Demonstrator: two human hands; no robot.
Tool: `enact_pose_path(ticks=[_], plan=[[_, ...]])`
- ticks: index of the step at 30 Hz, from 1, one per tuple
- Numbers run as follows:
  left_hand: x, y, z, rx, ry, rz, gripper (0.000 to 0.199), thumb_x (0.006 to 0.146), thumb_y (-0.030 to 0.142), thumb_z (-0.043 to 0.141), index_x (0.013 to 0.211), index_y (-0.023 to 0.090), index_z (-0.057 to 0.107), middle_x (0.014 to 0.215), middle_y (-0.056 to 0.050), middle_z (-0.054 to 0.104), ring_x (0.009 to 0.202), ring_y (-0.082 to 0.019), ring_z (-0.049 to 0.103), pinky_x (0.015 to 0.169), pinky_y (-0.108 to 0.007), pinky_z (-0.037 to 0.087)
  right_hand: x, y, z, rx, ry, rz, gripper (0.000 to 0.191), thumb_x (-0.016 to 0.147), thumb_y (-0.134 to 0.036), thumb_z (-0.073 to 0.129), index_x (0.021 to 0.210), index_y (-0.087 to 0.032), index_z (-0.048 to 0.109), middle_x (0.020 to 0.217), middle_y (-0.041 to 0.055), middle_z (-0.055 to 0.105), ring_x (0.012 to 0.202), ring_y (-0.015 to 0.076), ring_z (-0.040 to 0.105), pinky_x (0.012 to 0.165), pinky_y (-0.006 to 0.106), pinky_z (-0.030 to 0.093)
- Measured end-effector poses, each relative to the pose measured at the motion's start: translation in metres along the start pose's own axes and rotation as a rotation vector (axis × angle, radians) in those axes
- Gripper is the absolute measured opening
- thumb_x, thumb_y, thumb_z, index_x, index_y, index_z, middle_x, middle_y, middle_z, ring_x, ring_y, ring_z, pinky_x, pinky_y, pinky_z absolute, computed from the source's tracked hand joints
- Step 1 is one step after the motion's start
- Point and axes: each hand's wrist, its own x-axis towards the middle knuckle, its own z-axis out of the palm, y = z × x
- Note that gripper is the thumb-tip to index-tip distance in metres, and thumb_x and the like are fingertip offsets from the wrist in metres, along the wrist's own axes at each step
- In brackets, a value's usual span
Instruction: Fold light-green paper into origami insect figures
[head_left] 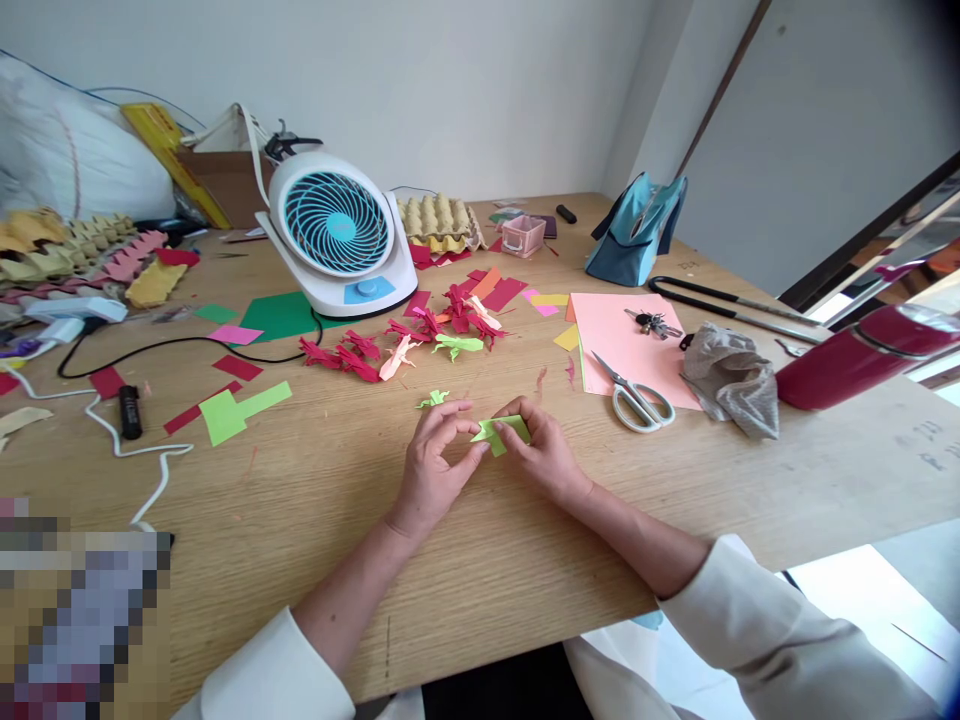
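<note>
Between both hands is a small folded piece of lime-green paper (pixel 500 434), above the wooden table (pixel 450 590). My right hand (pixel 546 450) pinches it, thumb on top and fingers behind. At its left tip, my left hand (pixel 442 460) has thumb and index finger close together by the paper's edge. A small green folded figure (pixel 433 399) lies just behind my left hand. Farther back, several red folded figures (pixel 360 352) lie in a cluster with a peach one (pixel 398 357) and another green one (pixel 458 345).
Behind the figures stands a white and blue fan (pixel 337 230). White-handled scissors (pixel 637 402) rest partly on pink paper (pixel 600 340) at the right, near a crumpled grey cloth (pixel 731 378) and a red bottle (pixel 855 360). Green paper scraps (pixel 223 417) and a black cylinder (pixel 130 412) lie left.
</note>
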Motion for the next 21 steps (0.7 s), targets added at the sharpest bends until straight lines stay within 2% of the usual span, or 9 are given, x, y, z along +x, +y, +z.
enact_pose_path(ticks=[4, 6, 9, 11, 13, 17, 21], plan=[[0.0005, 0.0014, 0.0002, -0.008, 0.000, -0.026, 0.006, 0.085, 0.016, 0.062, 0.081, 0.020, 0.060, 0.115, -0.008, 0.065, 0.114, -0.022, 0.061, 0.103, -0.044, 0.046, 0.0005, 0.0005, 0.0014, 0.083, -0.023, 0.046, 0.020, 0.087, -0.038, 0.060, 0.082, -0.019, 0.056, 0.071, 0.0001, 0.059, 0.063, 0.0138, 0.053, 0.059, 0.025, 0.041], [-0.0001, 0.0028, 0.0013, -0.031, -0.003, -0.089, 0.006, 0.084, 0.015, 0.061, 0.080, 0.019, 0.060, 0.114, -0.008, 0.066, 0.113, -0.022, 0.061, 0.095, -0.040, 0.050, -0.0006, -0.0001, 0.0015, 0.074, -0.006, 0.026, 0.018, 0.088, -0.036, 0.059, 0.082, -0.019, 0.056, 0.072, 0.0003, 0.059, 0.063, 0.0141, 0.053, 0.059, 0.026, 0.042], [-0.0017, 0.0034, 0.0034, -0.054, 0.008, -0.191, 0.005, 0.084, 0.018, 0.063, 0.079, 0.019, 0.062, 0.112, -0.008, 0.067, 0.109, -0.022, 0.063, 0.081, -0.033, 0.051, -0.0037, -0.0018, 0.0010, -0.039, 0.006, -0.123, 0.011, 0.091, -0.029, 0.055, 0.084, -0.020, 0.056, 0.079, 0.0030, 0.062, 0.072, 0.0161, 0.057, 0.067, 0.028, 0.045], [-0.0023, 0.0021, 0.0044, -0.059, 0.021, -0.219, 0.005, 0.083, 0.020, 0.065, 0.079, 0.019, 0.064, 0.111, -0.008, 0.067, 0.107, -0.022, 0.063, 0.079, -0.032, 0.050, -0.0055, -0.0026, 0.0007, -0.109, -0.016, -0.250, 0.008, 0.092, -0.024, 0.053, 0.086, -0.021, 0.057, 0.085, 0.0050, 0.063, 0.080, 0.0178, 0.060, 0.074, 0.031, 0.046], [-0.0024, 0.0002, 0.0050, -0.071, 0.021, -0.228, 0.006, 0.084, 0.021, 0.064, 0.078, 0.019, 0.065, 0.110, -0.008, 0.067, 0.106, -0.021, 0.064, 0.078, -0.031, 0.050, -0.0063, -0.0029, 0.0006, -0.131, -0.033, -0.312, 0.008, 0.092, -0.023, 0.051, 0.087, -0.022, 0.057, 0.089, 0.0057, 0.063, 0.084, 0.0185, 0.060, 0.078, 0.032, 0.047], [-0.0019, -0.0018, 0.0048, -0.135, -0.018, -0.246, 0.011, 0.087, 0.023, 0.060, 0.078, 0.018, 0.063, 0.110, -0.009, 0.067, 0.107, -0.021, 0.064, 0.081, -0.032, 0.052, -0.0055, -0.0040, 0.0007, -0.114, -0.018, -0.205, 0.009, 0.092, -0.025, 0.053, 0.085, -0.020, 0.057, 0.083, 0.0045, 0.064, 0.076, 0.0169, 0.060, 0.071, 0.030, 0.046], [-0.0011, -0.0007, 0.0026, -0.192, -0.029, -0.203, 0.012, 0.089, 0.025, 0.060, 0.080, 0.019, 0.063, 0.110, -0.009, 0.068, 0.110, -0.022, 0.064, 0.095, -0.039, 0.050, -0.0040, -0.0053, 0.0006, -0.082, -0.008, -0.131, 0.011, 0.090, -0.028, 0.056, 0.082, -0.020, 0.057, 0.076, 0.0030, 0.063, 0.069, 0.0154, 0.058, 0.065, 0.028, 0.044]])
